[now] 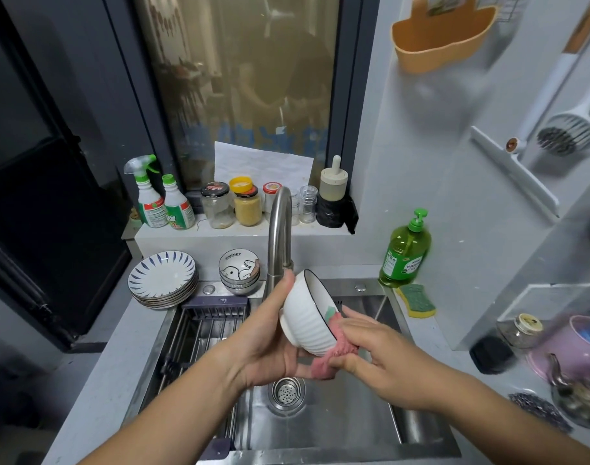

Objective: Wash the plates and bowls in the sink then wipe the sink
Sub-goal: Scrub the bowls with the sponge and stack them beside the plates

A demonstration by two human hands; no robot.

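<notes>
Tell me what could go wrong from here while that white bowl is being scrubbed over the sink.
1. The left hand holds the white bowl tilted above the steel sink; if slick, it could slip and chip.
2. Its rim sits close to the faucet, so a hard stroke with the cloth in the right hand might knock them together.
</notes>
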